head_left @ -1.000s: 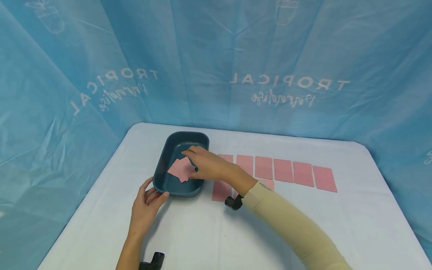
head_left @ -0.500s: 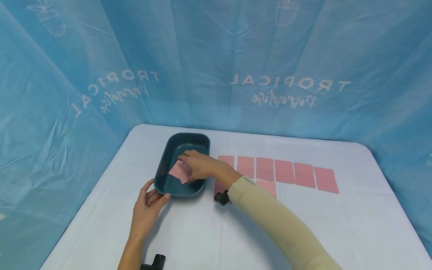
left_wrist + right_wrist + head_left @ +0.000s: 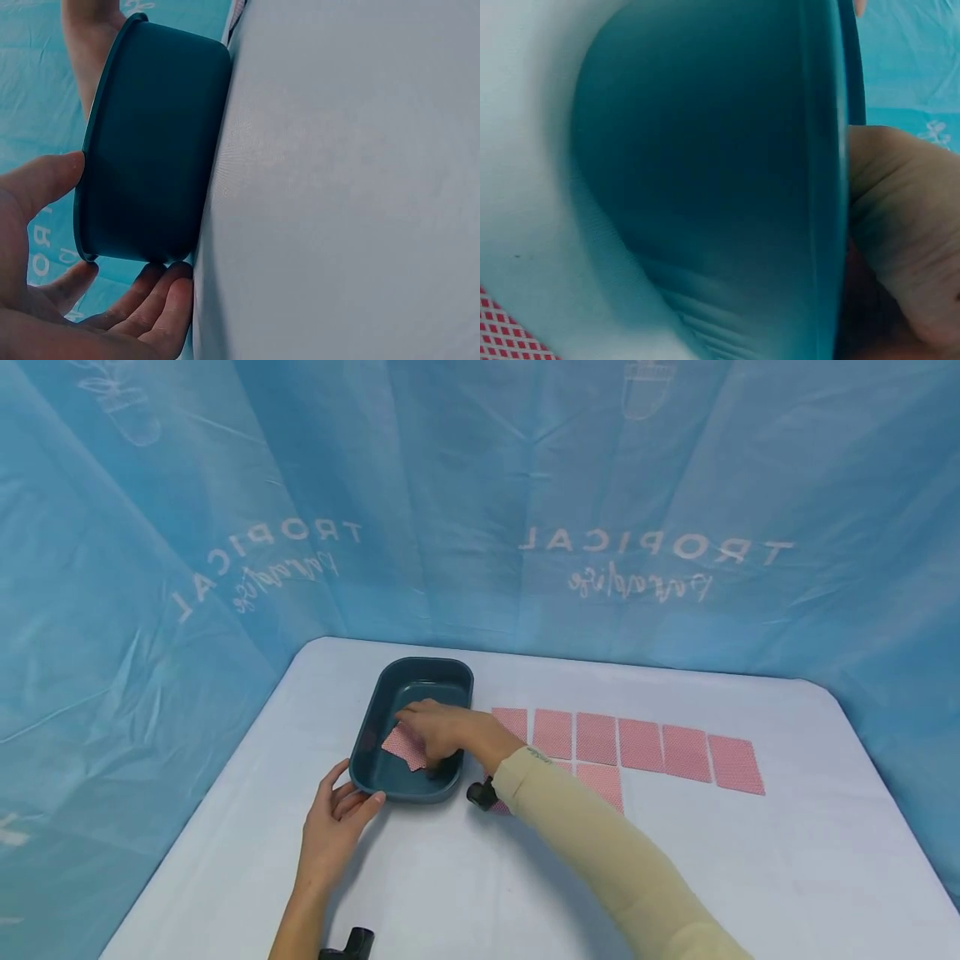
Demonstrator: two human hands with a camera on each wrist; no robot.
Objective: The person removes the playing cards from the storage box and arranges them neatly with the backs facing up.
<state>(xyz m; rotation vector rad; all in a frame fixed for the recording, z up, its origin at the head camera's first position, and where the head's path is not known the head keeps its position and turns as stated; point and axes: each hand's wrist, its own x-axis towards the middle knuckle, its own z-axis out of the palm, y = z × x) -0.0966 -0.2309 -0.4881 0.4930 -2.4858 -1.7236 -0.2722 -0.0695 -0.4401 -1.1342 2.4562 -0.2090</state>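
A dark teal tray [image 3: 431, 664] stands on the white table, left of centre. My right hand [image 3: 438, 731] reaches down into it and holds a few red-backed cards [image 3: 401, 745] low over the tray's floor. My left hand [image 3: 337, 814] rests on the table at the tray's near left corner, fingers relaxed, with its thumb against the rim. In the left wrist view the left hand [image 3: 45, 285] cups the tray [image 3: 150, 135] from outside. The right wrist view shows the tray's outer wall [image 3: 705, 150], blurred, with the right hand [image 3: 900, 225] behind the rim.
A row of several red-backed cards [image 3: 637, 745] lies face down on the table [image 3: 675, 877] to the right of the tray, with more cards [image 3: 600, 781] just in front, partly under my right forearm. Blue plastic sheeting [image 3: 525, 485] walls in the table.
My right hand has sunk lower into the tray with the cards and shifted slightly left. The left hand has stayed at the tray's corner.
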